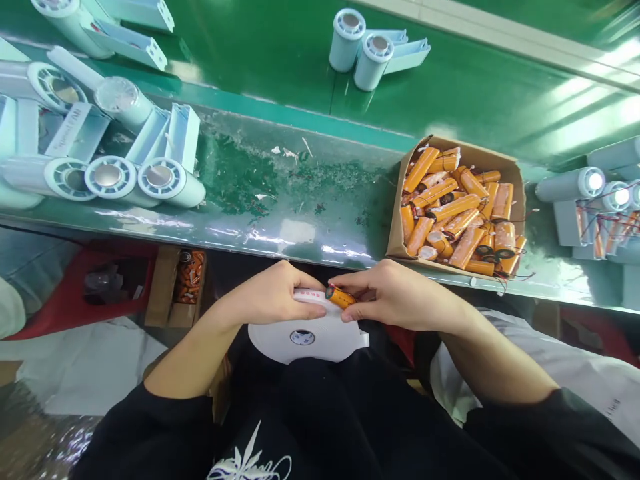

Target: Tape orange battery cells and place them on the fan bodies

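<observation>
My right hand (395,293) pinches an orange cylindrical battery cell (340,297) over my lap. My left hand (273,297) is closed on the top edge of a large white tape roll (305,337) that rests against my black clothing, its fingers touching the cell's end. Both hands meet just below the front edge of the green workbench (300,193). An open cardboard box (517,173) full of the same orange cells with thin wires sits on the bench just beyond my right hand.
Pale blue cylindrical housings and covers (135,167) lie in a cluster at the bench's left, two more (363,50) at the back, others (595,193) at the right. Scraps litter the bench middle. Below left are a red crate (75,300) and a carton of cells (187,277).
</observation>
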Motion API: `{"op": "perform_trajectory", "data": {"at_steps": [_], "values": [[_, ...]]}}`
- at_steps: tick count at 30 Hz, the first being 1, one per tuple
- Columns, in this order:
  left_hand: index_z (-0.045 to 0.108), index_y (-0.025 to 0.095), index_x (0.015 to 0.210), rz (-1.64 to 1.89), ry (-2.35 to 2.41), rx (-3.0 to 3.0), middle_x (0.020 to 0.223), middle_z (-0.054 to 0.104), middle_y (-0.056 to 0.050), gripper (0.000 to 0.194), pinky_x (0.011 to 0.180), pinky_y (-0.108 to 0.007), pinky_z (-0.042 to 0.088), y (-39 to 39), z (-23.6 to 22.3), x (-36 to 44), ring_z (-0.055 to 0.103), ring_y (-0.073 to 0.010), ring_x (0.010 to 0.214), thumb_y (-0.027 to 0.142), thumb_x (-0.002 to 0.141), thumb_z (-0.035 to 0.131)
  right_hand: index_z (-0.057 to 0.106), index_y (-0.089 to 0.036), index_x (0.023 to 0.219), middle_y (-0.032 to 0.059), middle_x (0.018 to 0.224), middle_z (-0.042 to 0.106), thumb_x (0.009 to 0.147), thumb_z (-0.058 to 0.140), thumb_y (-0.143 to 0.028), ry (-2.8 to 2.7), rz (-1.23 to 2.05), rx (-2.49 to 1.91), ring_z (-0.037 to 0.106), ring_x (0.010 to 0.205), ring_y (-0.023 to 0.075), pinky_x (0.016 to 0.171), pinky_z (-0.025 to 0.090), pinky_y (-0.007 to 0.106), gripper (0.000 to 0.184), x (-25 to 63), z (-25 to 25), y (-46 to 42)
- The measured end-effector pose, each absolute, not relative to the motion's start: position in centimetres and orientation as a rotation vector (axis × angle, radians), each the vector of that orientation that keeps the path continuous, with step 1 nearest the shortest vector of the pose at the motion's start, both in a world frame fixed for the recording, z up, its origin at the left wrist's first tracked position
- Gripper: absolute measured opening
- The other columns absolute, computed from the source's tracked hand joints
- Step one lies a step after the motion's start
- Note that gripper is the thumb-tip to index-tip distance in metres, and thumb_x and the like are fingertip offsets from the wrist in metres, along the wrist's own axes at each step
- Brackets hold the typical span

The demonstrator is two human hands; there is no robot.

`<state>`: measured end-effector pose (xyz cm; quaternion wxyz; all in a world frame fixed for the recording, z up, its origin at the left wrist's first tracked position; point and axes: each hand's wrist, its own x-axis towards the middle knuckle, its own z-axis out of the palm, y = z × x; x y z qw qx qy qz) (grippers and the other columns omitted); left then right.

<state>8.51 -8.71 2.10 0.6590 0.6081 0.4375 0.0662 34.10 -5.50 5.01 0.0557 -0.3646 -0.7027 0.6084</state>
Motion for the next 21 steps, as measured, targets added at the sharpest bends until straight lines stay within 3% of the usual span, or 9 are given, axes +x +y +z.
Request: {"op": "perform_trajectory", "data": {"at_steps": [5,9,12,15,18,21], "values": [[0.085,0.02,0.108,0.263,1.112,1.23,0.099,0.083,-0.003,0.037,0.074,-0.026,0.056,-10.0,0.0,6.6,0.074,-0.0219,0.086,0.044,0.081,0.076,0.083,-0.023,0.108,0.0077,0.107,0.085,0.078,0.091,-0.048,-1.065,1.756,-1.362,0.081,0.101,0.0302,0.089,0.067,0.043,0.04,32.7,-1.7,-13.1],[0.084,0.018,0.108,0.288,1.152,1.156,0.091,0.082,-0.003,0.04,0.07,-0.025,0.055,-11.2,-1.2,5.7,0.073,-0.0215,0.083,0.047,0.083,0.075,0.08,-0.025,0.108,0.0102,0.109,0.084,0.074,0.094,-0.052,-0.599,1.58,-1.406,0.082,0.1,0.0297,0.09,0.067,0.047,0.046,31.4,-4.8,-17.4],[0.085,0.018,0.108,0.234,1.103,1.213,0.089,0.081,-0.002,0.038,0.065,-0.023,0.051,-12.0,-1.2,6.0,0.072,-0.0199,0.078,0.047,0.088,0.07,0.081,-0.025,0.098,0.0079,0.096,0.084,0.066,0.1,-0.043,-0.706,1.651,-1.348,0.082,0.083,0.0291,0.078,0.069,0.044,0.042,32.3,-2.0,-14.5],[0.085,0.019,0.101,0.181,0.999,1.343,0.086,0.081,-0.001,0.036,0.066,-0.022,0.051,-12.7,0.0,6.5,0.072,-0.0191,0.076,0.046,0.093,0.064,0.08,-0.031,0.091,0.0018,0.093,0.081,0.071,0.098,-0.045,-0.809,1.158,-1.129,0.079,0.082,0.0239,0.072,0.068,0.036,0.031,34.8,4.1,-8.3],[0.085,0.022,0.109,0.22,1.134,1.502,0.101,0.084,-0.003,0.037,0.081,-0.027,0.058,-11.5,2.2,5.7,0.077,-0.0242,0.091,0.048,0.093,0.063,0.078,-0.043,0.113,-0.0023,0.107,0.079,0.08,0.09,-0.058,-0.892,0.794,-0.986,0.079,0.096,0.0218,0.082,0.067,0.035,0.039,37.3,9.3,-3.7],[0.077,0.025,0.133,0.414,1.536,1.61,0.131,0.078,-0.007,0.057,0.101,-0.035,0.058,-6.6,5.5,3.7,0.074,-0.0316,0.118,0.058,0.088,0.066,0.07,-0.047,0.128,-0.0024,0.099,0.082,0.08,0.089,-0.06,-1.055,0.802,-0.895,0.081,0.087,0.0248,0.077,0.068,0.04,0.053,38.1,10.5,-2.0]]}}
